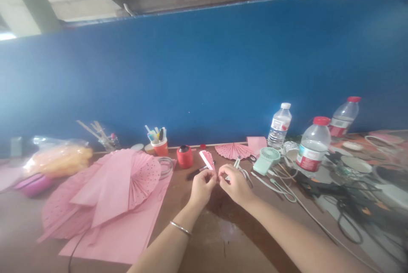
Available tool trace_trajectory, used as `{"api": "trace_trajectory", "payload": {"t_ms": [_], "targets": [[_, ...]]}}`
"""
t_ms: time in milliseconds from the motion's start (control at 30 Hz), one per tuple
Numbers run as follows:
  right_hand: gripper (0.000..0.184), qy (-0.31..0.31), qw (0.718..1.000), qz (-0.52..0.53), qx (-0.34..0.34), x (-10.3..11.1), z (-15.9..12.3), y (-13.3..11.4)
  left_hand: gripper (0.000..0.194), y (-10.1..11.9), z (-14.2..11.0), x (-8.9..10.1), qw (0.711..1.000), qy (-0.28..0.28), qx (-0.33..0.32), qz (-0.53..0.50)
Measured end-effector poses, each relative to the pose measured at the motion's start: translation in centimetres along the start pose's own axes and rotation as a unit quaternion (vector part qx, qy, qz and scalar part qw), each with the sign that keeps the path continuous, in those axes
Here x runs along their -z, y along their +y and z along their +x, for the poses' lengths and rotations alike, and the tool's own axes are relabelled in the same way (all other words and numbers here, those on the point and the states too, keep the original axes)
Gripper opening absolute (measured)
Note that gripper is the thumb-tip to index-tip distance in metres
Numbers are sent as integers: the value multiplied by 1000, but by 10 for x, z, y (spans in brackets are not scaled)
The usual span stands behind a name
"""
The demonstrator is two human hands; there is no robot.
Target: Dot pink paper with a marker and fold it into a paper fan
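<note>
Between my two hands a small folded pink paper fan [208, 160] stands up, narrow and pleated, with dark dots and a white edge strip. My left hand [202, 187] is closed, its thumb and fingers pinching the lower end of the fan. Touching the same end, my right hand [236, 184] is closed in a pinch close beside the left one. The fingers hide the very bottom of the fan. Just behind the hands lie a black pen-like item [194, 174] and a spread pink paper fan [234, 150].
Pink paper sheets and fans [108, 188] are piled at the left. Further back are a red cup of pens [161, 147] and a red round container [185, 157]. A mint handheld fan [267, 160], water bottles [314, 145] and tangled cables [296, 196] crowd the right.
</note>
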State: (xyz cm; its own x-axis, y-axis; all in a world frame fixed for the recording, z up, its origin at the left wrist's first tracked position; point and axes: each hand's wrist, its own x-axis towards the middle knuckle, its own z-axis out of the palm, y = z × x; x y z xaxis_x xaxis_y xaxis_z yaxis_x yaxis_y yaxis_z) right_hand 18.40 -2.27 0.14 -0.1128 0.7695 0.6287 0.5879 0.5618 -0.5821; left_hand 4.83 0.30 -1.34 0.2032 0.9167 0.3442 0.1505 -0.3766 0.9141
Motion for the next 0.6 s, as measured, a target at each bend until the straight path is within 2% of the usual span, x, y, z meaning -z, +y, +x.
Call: {"api": "trace_trajectory", "payload": {"t_ms": [600], "targets": [[12, 5, 1000, 1, 4, 2, 0, -1, 12, 0, 0, 0, 1000, 7, -3, 9]]}}
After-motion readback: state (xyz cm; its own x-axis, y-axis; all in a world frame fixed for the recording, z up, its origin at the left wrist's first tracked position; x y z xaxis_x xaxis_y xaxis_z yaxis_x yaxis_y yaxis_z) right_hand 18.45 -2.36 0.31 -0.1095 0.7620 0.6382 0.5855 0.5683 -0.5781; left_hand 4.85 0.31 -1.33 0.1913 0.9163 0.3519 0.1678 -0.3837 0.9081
